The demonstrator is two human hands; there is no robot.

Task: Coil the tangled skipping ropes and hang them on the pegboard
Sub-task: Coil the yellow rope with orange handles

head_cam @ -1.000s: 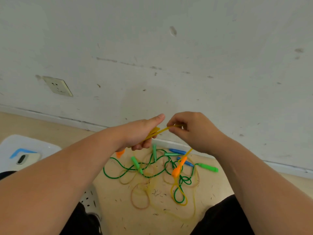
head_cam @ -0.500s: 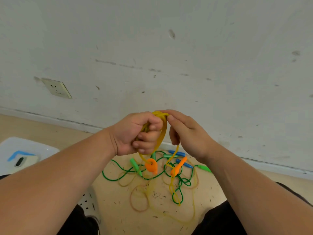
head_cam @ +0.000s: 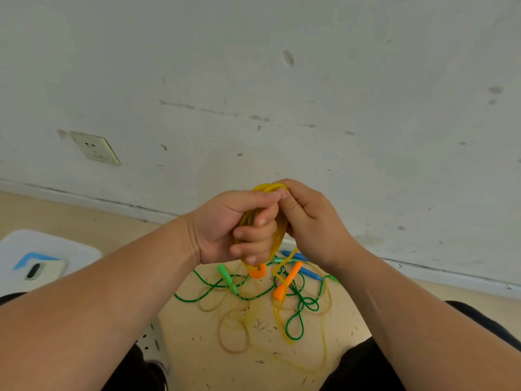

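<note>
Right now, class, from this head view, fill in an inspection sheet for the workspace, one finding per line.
Surface: wooden floor, dotted with dark specks.
Job's things: yellow rope partly coiled; green rope and blue handles tangled on the floor; no pegboard seen.
Clutter: phone on a white board, left.
Hands: left hand grips the yellow rope; right hand pinches its top loop.
Cables: nothing seen.
Surroundings: scuffed white wall; socket with nothing plugged in.
</note>
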